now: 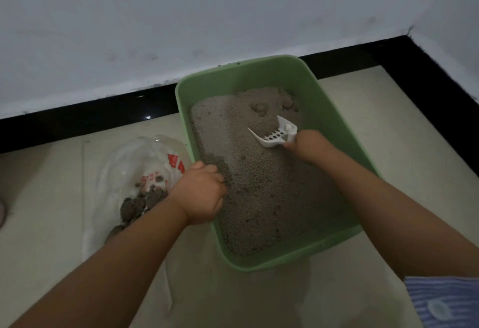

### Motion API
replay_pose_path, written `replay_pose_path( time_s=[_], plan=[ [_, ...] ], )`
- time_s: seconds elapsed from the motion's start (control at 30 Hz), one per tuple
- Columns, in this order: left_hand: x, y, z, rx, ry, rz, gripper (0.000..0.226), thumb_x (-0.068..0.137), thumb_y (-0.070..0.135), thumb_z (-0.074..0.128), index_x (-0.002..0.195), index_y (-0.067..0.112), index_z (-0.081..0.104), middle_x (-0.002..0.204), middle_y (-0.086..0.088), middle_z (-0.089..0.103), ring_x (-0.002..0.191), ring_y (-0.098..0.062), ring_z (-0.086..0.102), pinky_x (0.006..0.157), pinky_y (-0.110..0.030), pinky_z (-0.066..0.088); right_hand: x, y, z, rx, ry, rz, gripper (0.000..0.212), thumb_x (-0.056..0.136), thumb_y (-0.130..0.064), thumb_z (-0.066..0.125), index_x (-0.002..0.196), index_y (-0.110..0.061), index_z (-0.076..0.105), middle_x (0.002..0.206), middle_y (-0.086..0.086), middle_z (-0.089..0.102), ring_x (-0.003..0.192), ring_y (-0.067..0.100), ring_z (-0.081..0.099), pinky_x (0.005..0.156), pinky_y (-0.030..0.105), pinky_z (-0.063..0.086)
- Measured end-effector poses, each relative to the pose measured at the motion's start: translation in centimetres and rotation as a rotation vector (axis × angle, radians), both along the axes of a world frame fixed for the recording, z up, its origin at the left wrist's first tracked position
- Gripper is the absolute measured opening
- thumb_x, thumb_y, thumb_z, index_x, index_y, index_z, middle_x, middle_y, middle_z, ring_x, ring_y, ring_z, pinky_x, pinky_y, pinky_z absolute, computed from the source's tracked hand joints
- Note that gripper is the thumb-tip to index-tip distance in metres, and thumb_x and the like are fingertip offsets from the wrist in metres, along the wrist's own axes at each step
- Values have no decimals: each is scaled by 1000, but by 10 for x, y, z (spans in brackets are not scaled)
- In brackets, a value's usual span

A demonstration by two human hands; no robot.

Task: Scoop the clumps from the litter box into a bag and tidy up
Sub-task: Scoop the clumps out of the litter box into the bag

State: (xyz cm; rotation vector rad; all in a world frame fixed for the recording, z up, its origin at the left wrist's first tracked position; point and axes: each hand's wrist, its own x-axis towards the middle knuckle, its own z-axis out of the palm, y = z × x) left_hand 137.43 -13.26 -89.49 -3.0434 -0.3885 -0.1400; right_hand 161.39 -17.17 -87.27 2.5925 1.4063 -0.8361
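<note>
While clumps sit at the box's far end, risks first:
clumps (261,108): 12 o'clock of scoop (272,134) — could crumble if dug hard.
litter box (344,130): left hand (201,193) grips its near-left rim.
right hand (307,146): holds scoop handle.
bag (134,161): 9 o'clock of box — carry may spill.

A green rectangular plastic litter box (334,125) holds grey litter and a white slotted scoop (274,134), with a clear clump-filled plastic bag (134,169) at its nine o'clock.
</note>
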Motion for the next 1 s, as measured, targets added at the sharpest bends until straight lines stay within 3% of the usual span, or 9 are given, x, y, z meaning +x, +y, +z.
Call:
replay_pose_path(
  time_s=[0.13, 0.23, 0.33, 0.4, 0.53, 0.63, 0.7, 0.87, 1.0],
  plan=[
    [1, 2, -3, -32, -6, -18, 32, 63, 29, 35, 41, 18, 55, 45, 4, 48, 47, -17, 50, 58, -23, 31, -8, 21, -27, 93, 7, -20, 43, 100, -30, 27, 135, -11, 42, 120, 24, 58, 109, 35, 56, 86, 35, 44],
    [1, 1, -3, -78, -28, 4, 32, 63, 28, 35, 41, 18, 55, 45, 3, 48, 47, -17, 50, 59, -23, 29, -21, 34, -41, 173, 46, -91, 44, 101, -28, 23, 142, -15, 31, 124, 24, 56, 114, 36, 54, 90, 38, 43],
    [2, -1, 1, -97, -20, 36, 34, 63, 28, 34, 40, 18, 56, 43, 5, 47, 46, -16, 49, 57, -20, 37, -30, 38, -47, 243, 3, -105, 44, 100, -26, 29, 143, -19, 29, 119, 21, 59, 109, 36, 56, 81, 37, 44],
    [2, -2, 3, -102, -16, 58, 34, 64, 27, 34, 40, 18, 56, 43, 4, 47, 46, -17, 49, 57, -21, 38, -30, 35, -46, 296, -12, -124, 40, 100, -26, 32, 137, -14, 39, 114, 21, 62, 105, 35, 58, 76, 35, 43],
    [0, -3, 1, -88, -19, 90, 33, 65, 26, 34, 42, 18, 56, 45, 3, 48, 47, -18, 49, 60, -27, 22, -27, 21, -35, 378, -18, -138, 39, 99, -28, 38, 117, 2, 55, 114, 24, 61, 106, 37, 56, 81, 37, 44],
    [1, -5, 3, -91, -26, 105, 34, 64, 27, 34, 40, 18, 56, 44, 4, 47, 46, -17, 49, 57, -21, 38, -22, 7, -30, 452, 12, -180, 42, 97, -33, 42, 109, 4, 55, 109, 25, 62, 101, 38, 58, 75, 35, 43],
    [1, -6, 4, -91, -36, 113, 34, 63, 27, 34, 39, 17, 55, 44, 5, 46, 46, -16, 49, 54, -21, 40, -21, -4, -23, 462, 22, -186, 41, 95, -35, 44, 108, 3, 55, 107, 25, 62, 99, 37, 59, 75, 35, 43],
    [-3, -11, 6, -135, -57, 193, 32, 65, 23, 35, 43, 11, 55, 48, -1, 46, 48, -21, 49, 61, -28, 21, -34, -42, -16, 347, 72, -91, 40, 95, -36, 46, 102, 1, 57, 102, 20, 64, 94, 33, 59, 72, 33, 42],
    [-11, -20, 1, -203, -125, 212, 30, 68, 22, 36, 48, 8, 53, 52, -6, 45, 56, -23, 46, 63, -29, 22, -35, -66, -11, 373, 101, -139, 38, 94, -35, 47, 109, -2, 58, 104, 19, 65, 96, 33, 60, 75, 32, 44]
  ],
)
